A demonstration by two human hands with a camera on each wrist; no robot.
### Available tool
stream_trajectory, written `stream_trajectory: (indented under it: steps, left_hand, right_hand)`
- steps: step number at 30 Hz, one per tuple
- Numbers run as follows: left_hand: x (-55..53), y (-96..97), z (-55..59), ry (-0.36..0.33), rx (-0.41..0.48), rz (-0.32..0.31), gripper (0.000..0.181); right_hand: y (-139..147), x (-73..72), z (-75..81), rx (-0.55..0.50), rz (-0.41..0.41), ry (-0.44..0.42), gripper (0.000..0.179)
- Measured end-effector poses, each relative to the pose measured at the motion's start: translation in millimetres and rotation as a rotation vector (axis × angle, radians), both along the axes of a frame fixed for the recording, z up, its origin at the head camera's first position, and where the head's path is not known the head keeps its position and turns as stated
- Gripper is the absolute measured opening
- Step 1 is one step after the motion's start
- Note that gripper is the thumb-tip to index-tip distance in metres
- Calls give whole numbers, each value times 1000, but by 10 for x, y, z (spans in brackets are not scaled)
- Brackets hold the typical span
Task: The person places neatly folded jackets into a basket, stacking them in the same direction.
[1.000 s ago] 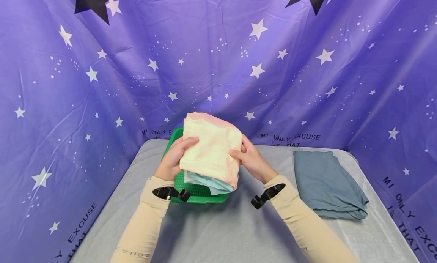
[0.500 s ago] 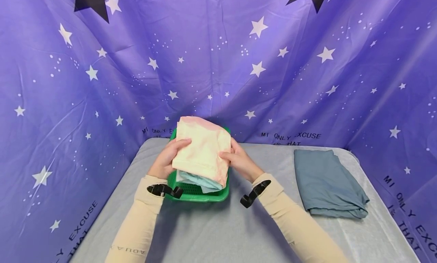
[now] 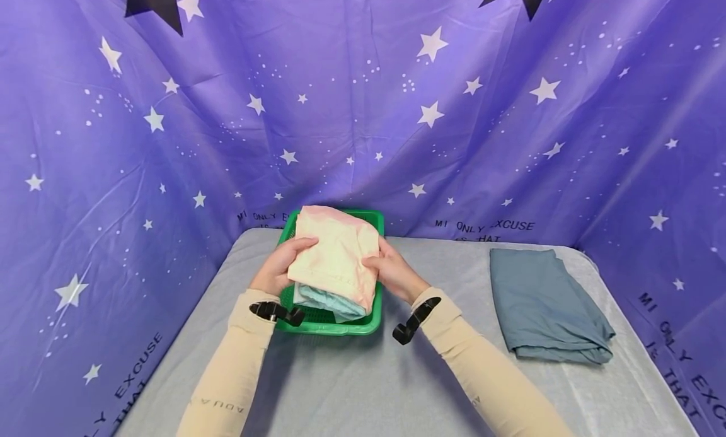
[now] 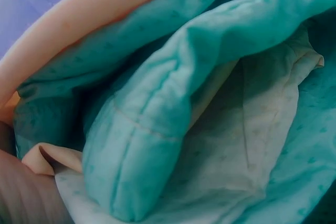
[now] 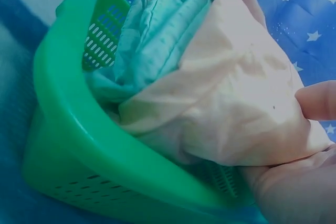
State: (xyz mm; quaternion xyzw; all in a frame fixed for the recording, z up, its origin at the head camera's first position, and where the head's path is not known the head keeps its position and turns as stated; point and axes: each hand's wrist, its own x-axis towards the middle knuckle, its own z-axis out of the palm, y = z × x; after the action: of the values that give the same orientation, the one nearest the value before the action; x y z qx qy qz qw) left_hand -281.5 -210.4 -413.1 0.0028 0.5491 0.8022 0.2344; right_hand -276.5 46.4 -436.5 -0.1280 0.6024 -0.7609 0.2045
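A folded bundle of cloth, pale pink outside (image 3: 334, 251) with teal layers (image 3: 331, 300) showing at its near end, is held between both hands over the green basket (image 3: 340, 328). My left hand (image 3: 279, 265) grips its left side, thumb on top and fingers underneath. On the right side my right hand (image 3: 397, 270) pinches the edge the same way. In the left wrist view the teal folds (image 4: 142, 145) fill most of the picture, with a whitish layer between them. The right wrist view has the bundle (image 5: 236, 93) within the basket's rim (image 5: 79, 135).
A folded grey-blue cloth (image 3: 547, 308) lies at the right of the grey-covered table (image 3: 431, 386). A purple curtain with white stars (image 3: 351, 96) hangs behind and along both sides. The basket stands near the table's back edge.
Both hands have carried the bundle left, then lowered it toward the basket, so more of the basket's back rim shows. The grey-blue cloth stays in place.
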Motion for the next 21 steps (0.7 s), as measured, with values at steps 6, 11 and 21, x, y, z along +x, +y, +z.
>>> stream_trajectory:
  steps: [6, 11, 21]
  left_hand:
    - [-59, 23, -58, -21, -25, 45, 15]
    - [-119, 33, -91, -25, -35, 40, 16]
    - [-230, 33, -169, -89, -73, 80, 17]
  right_hand:
    - [-17, -72, -32, 17, -24, -36, 75]
    - [-43, -125, -40, 10, -53, -73, 75]
    - [-78, -173, -30, -8, -73, -112, 81]
